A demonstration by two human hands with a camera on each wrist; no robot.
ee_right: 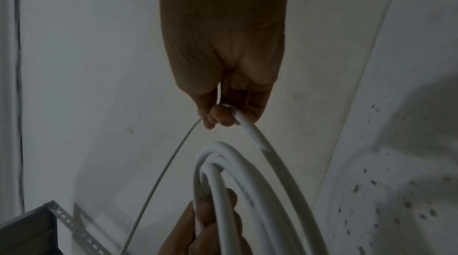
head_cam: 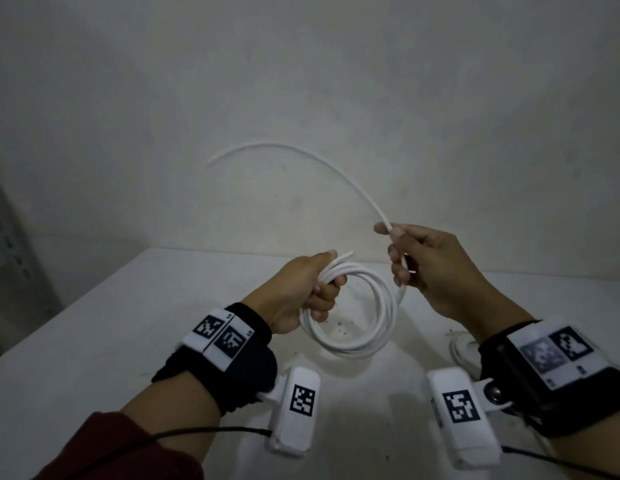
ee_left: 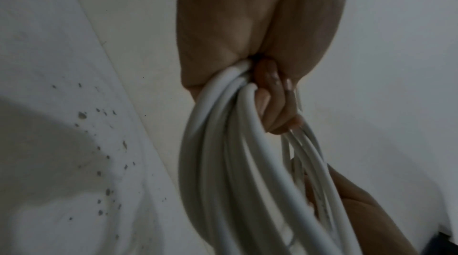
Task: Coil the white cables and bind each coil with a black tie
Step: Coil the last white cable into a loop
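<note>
Coil at frame centre, above the table.
We see our left hand [head_cam: 301,292] gripping the round white cable coil [head_cam: 357,306]; right hand [head_cam: 436,271], right of it, pinches the loose strand [head_cam: 319,161] arcing toward upper centre.

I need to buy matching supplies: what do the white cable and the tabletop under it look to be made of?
White cable: seemingly a smooth plastic or rubbery jacket with a soft sheen; it bends into round loops in the left hand without kinking. Tabletop: a matte white surface with dark specks, perhaps laminate or painted board; the pictures cannot settle which.

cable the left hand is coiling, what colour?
White, plain and unpatterned. The coil gripped by the left hand shows best in the head view.
</note>
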